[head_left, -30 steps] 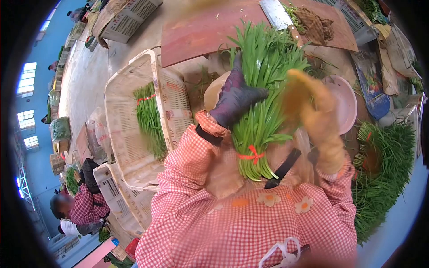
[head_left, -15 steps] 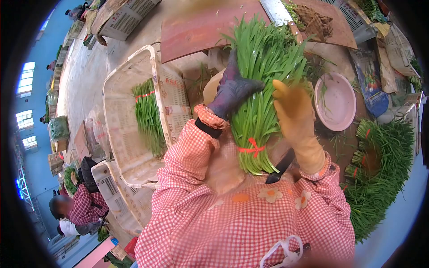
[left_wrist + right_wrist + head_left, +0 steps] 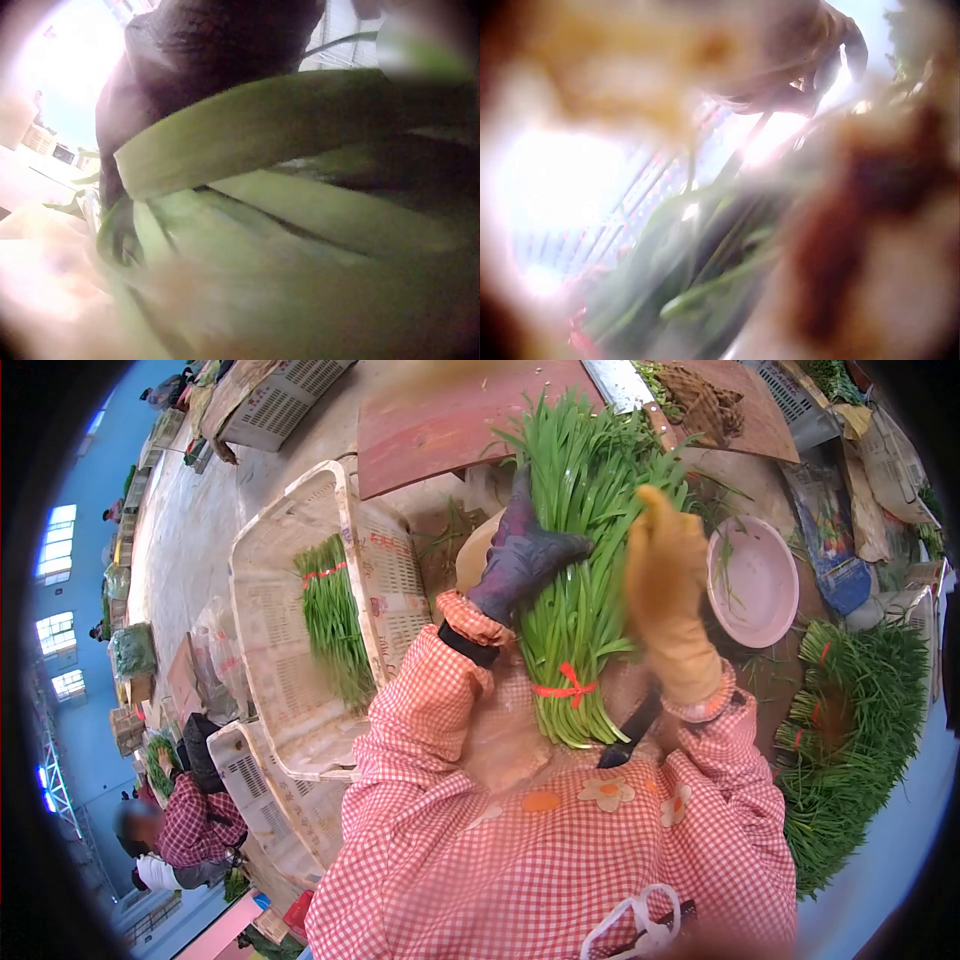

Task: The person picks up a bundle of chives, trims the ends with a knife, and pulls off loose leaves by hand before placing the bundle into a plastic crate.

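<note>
A thick bunch of garlic chives lies against my lap in the head view, leaves fanned upward, cut stems toward me. A red tie with a knot circles its lower part. My left hand, in a dark purple glove, grips the bunch from its left side, one digit laid across the leaves. Broad leaves press close to that glove in the left wrist view. My right hand, in a yellow glove, is raised at the bunch's right edge. Blurred leaves show in the right wrist view.
On the left, a white plastic crate contains a tied bunch. A pink basin and a heap of tied chives stand right. Ahead lies a red board with a cleaver. Another person sits far left.
My right hand swung in to the bunch's right edge, then lifted slightly away and up. My left hand and the bunch have hardly moved.
</note>
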Motion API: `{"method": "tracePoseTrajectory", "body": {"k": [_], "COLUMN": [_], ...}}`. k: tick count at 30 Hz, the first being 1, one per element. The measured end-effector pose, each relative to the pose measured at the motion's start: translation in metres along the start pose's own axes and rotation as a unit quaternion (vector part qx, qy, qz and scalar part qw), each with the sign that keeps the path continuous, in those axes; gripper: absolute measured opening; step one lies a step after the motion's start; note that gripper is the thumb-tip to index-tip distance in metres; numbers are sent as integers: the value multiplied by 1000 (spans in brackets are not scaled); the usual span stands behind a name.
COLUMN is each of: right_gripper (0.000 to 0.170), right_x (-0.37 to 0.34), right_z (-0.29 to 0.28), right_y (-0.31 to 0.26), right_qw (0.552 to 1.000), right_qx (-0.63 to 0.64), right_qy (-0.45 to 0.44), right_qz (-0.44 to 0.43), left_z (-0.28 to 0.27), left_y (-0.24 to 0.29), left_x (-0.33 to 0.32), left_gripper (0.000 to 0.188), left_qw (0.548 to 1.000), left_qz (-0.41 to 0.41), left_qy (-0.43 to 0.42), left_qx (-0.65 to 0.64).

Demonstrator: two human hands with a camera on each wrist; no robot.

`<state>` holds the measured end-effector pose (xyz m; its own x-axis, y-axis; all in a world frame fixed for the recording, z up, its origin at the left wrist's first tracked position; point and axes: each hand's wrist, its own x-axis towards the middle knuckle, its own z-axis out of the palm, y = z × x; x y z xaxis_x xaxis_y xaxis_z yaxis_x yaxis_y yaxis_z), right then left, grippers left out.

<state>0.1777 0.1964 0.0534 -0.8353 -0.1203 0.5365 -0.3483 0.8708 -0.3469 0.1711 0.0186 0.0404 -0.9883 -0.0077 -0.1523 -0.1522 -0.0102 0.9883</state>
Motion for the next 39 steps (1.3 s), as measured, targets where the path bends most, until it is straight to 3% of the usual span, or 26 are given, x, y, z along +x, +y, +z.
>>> {"method": "tracePoseTrajectory", "body": {"k": [1,2,5,7,10,13,16,17,20,21,24,25,27,29,30,32,35,38,39], "right_gripper": [38,37,24,19,25,25,31,38,50,62,64,64,64,63,64,65,74,72,68], "right_x": [5,9,5,-21,-47,-65,-58,-61,-43,-34,-21,-7,4,16,26,34,53,58,56], "right_z": [-5,-12,-45,-55,-77,-86,-87,-78,-55,-50,-19,-27,-7,19,28,34,19,-8,-33], "right_y": [16,32,68,111,108,83,58,64,76,77,88,75,74,79,76,69,31,13,1], "right_qw": [999,997,988,980,964,974,912,943,968,953,859,810,767,801,851,892,900,905,894], "right_qx": [24,48,118,-8,-160,62,200,168,135,167,373,436,464,418,355,305,301,330,371], "right_qy": [31,60,-16,-143,-204,-146,-205,-168,-145,-185,-217,-254,-244,-244,-247,-233,-203,-142,-102], "right_qz": [3,4,102,137,65,165,293,232,155,174,277,300,370,353,299,239,242,228,229], "left_z": [-2,-4,-11,-23,-29,-31,-28,-26,-3,4,22,27,14,16,17,18,15,3,-2], "left_y": [-3,-3,-3,-12,-1,1,8,11,50,64,30,36,17,12,10,2,26,39,40], "left_x": [0,-1,-2,4,2,-1,0,-3,-29,-35,-21,-12,15,20,22,22,9,-9,-16], "left_gripper": [112,105,88,82,73,71,80,84,99,110,124,138,137,113,102,97,92,82,69], "left_qw": [1000,999,998,999,998,998,996,988,987,968,888,898,961,967,969,974,986,993,996], "left_qz": [23,37,60,49,23,-4,47,73,98,43,93,14,-22,0,11,34,-45,20,32], "left_qy": [-2,7,12,-12,-38,-27,-5,8,27,18,67,44,7,27,37,69,69,82,80], "left_qx": [-14,-3,17,2,-48,-62,71,133,127,246,445,438,277,254,243,213,142,76,25]}}
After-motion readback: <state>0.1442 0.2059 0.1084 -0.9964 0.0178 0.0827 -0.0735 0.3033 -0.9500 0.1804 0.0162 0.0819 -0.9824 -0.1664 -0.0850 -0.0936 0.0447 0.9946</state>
